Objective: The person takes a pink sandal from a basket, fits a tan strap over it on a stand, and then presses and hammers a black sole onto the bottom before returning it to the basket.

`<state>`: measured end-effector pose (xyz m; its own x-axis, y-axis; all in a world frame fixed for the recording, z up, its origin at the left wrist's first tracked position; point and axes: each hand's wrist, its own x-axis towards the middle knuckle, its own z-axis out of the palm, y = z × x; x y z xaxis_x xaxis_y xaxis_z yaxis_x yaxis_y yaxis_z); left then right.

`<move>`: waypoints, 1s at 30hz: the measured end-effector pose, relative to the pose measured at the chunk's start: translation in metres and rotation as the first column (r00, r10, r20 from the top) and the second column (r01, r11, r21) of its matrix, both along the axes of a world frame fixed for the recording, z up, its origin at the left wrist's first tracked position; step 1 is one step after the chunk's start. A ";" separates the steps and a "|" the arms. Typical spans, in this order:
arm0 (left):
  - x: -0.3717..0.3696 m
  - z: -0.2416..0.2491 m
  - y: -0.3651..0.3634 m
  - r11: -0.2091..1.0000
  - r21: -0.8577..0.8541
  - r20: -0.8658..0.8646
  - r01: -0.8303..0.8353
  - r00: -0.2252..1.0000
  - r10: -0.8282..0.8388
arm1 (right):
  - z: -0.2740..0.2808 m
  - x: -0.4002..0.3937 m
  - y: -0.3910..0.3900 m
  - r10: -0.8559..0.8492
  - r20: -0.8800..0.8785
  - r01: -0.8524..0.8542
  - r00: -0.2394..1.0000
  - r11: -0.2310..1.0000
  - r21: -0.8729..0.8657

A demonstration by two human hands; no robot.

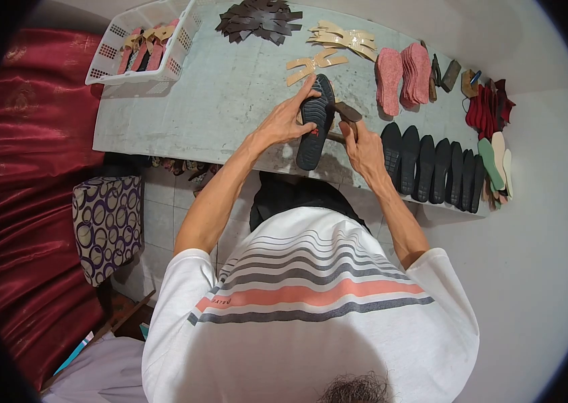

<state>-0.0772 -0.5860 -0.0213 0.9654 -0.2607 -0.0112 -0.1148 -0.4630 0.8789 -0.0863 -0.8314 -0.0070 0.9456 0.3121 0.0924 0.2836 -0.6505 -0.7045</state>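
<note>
My left hand [280,122] grips a black shoe sole [315,144] by its left side, fingers and thumb reaching over its ridged face. The sole stands nearly lengthwise to me at the table's front edge, with a small red mark near its middle. To its right, my right hand [366,149] is closed around a hammer [347,112], whose dark head lies close to the sole's right edge. Just beyond the sole are tan cut strap pieces [316,65].
On the table [196,111] stand a white basket [178,62] of sandal parts, dark strap pieces [257,20], pink insoles [416,74] and a row of black soles [425,164] at right. Red pieces [482,111] lie farther right. A patterned stool [108,225] stands at left by a red curtain [35,168].
</note>
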 end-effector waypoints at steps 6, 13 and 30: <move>0.002 -0.008 0.001 0.999 0.009 0.050 0.031 0.998 -0.031 | -0.004 -0.016 0.002 -0.040 0.027 0.040 0.999 0.999 -0.006; 0.007 -0.019 0.007 0.996 -0.045 0.057 0.080 0.995 -0.077 | -0.006 -0.034 0.011 -0.141 0.014 0.141 0.990 0.990 0.001; 0.001 -0.027 0.013 0.967 0.224 0.228 0.119 0.958 -0.171 | -0.024 -0.062 0.046 -0.349 0.098 0.351 0.932 0.936 -0.003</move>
